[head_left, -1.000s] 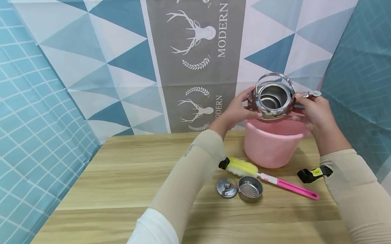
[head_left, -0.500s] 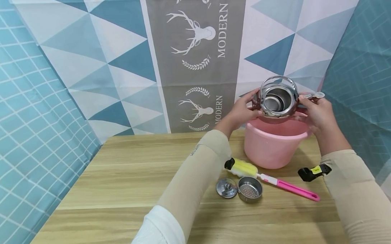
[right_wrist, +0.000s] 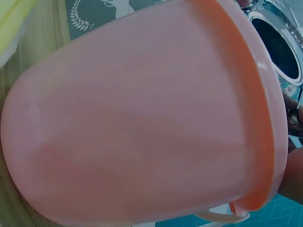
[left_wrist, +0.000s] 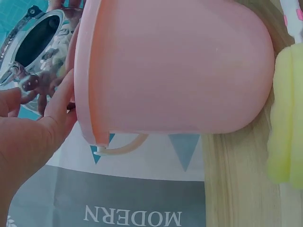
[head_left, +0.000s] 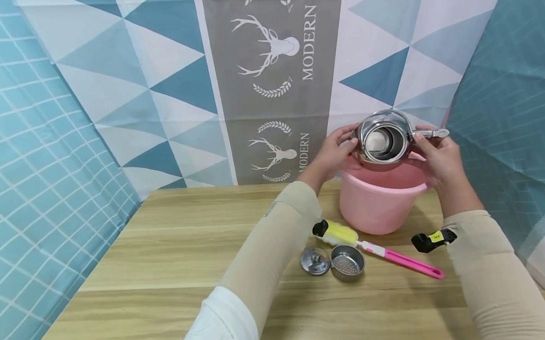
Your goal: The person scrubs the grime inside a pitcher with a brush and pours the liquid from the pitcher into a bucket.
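A shiny metal teapot (head_left: pixel 384 160) hangs over the pink bucket (head_left: pixel 377 211), its lidless mouth tilted toward me and its hoop handle raised. My left hand (head_left: pixel 332 150) grips the pot's left side, and my right hand (head_left: pixel 441 156) holds the right side, by the spout (head_left: pixel 435 133). In the left wrist view the left fingers (left_wrist: pixel 59 101) curl about the teapot (left_wrist: pixel 52 61) just past the bucket rim. Much of the right hand (right_wrist: pixel 293 175) is hidden behind the bucket (right_wrist: pixel 132 118) in the right wrist view. Something pale shows inside the pot; I cannot tell what.
A yellow sponge brush (head_left: pixel 340 233) with a pink handle (head_left: pixel 415 264) lies in front of the bucket. Nearby on the wooden table (head_left: pixel 167 253) are a round metal lid (head_left: pixel 315 261) and a perforated metal strainer (head_left: pixel 348 262). A patterned curtain (head_left: pixel 170 83) hangs behind.
The teapot, held in both hands, has turned and tilted its mouth further toward me, and dropped slightly. The left fingers have shifted on its side. Items on the table have stayed put.
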{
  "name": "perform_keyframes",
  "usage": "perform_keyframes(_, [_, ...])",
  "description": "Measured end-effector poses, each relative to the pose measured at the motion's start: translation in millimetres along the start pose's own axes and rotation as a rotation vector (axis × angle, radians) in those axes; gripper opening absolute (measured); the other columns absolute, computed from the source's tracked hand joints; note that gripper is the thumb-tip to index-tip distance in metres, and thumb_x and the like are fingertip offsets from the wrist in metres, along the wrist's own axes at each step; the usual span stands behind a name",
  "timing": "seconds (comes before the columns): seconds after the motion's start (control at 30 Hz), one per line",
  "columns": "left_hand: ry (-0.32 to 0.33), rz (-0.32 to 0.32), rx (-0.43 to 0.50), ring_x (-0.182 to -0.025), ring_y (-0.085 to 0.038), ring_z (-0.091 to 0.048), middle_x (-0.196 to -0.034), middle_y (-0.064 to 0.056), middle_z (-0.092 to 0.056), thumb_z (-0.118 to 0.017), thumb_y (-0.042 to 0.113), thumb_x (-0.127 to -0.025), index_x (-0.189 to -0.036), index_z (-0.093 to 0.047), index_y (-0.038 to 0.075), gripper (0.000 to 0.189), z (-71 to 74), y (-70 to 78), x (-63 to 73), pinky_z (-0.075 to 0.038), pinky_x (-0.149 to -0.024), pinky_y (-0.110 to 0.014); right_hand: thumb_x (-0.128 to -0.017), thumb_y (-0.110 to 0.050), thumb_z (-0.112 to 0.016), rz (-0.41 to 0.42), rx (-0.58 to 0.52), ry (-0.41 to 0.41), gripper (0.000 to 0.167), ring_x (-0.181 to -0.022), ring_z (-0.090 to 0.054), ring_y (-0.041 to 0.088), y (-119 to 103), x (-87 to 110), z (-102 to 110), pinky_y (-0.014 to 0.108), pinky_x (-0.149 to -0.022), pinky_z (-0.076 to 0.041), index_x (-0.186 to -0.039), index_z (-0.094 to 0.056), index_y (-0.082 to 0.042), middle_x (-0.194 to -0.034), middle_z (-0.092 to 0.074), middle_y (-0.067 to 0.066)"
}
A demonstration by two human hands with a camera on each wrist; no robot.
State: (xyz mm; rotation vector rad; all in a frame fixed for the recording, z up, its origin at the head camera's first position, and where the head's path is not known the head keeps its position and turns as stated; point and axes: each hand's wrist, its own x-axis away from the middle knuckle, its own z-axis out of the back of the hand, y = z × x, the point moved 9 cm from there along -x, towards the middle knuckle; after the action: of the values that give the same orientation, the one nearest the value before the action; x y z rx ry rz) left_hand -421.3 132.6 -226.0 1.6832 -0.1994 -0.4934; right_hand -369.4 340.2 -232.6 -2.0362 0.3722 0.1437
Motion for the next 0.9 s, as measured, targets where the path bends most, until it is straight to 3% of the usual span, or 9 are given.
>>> perform_keyframes(0.2, [0.044, 0.038, 0.053, -0.102, -0.026, -0.063, -0.135, -0.002, -0.052, -0.055, 0.018, -0.1, -0.138, -0.053, 0.017, 0.038, 3.8, -5.1, -1.6, -0.059, -0.064, -0.048, -0.085, -0.01, -0.073, 0.0, 0.026, -0.019, 0.042, -0.085, -0.069, 0.015, -1.3, 2.6, 1.2, 0.032, -0.065, -0.059, -0.125, -0.063, -0.013, -0.1, -0.069, 0.002])
perform_keyframes(0.53, [0.083, 0.078, 0.122, -0.098, -0.024, -0.062, -0.122, -0.001, -0.054, -0.061, 0.023, -0.097, -0.138, -0.054, 0.016, 0.042, 5.4, -10.2, -2.8, -0.057, -0.065, -0.054, -0.088, -0.004, -0.068, 0.034, 0.066, -0.11, 0.036, -0.09, -0.069, 0.015, -6.2, 4.1, -6.3, 0.032, -0.069, -0.059, -0.123, -0.066, -0.013, -0.102, -0.07, 0.001])
perform_keyframes(0.7, [0.08, 0.058, 0.153, -0.092, -0.024, -0.062, -0.112, -0.004, -0.055, -0.064, 0.024, -0.096, -0.132, -0.056, 0.017, 0.037, 5.6, -10.4, -1.8, -0.057, -0.065, -0.055, -0.088, -0.001, -0.068, 0.016, 0.077, -0.125, 0.039, -0.094, -0.068, 0.014, -7.4, 6.5, -5.5, 0.031, -0.072, -0.059, -0.126, -0.065, -0.01, -0.107, -0.07, 0.002])
perform_keyframes(0.9, [0.101, 0.022, 0.135, -0.094, -0.024, -0.062, -0.112, -0.003, -0.055, -0.069, 0.029, -0.092, -0.122, -0.058, 0.019, 0.033, 7.0, -7.4, -1.7, -0.058, -0.062, -0.05, -0.09, 0.01, -0.06, 0.059, 0.019, -0.193, 0.037, -0.1, -0.066, 0.016, -11.9, 6.5, -10.6, 0.031, -0.078, -0.057, -0.125, -0.065, -0.002, -0.113, -0.068, 0.006])
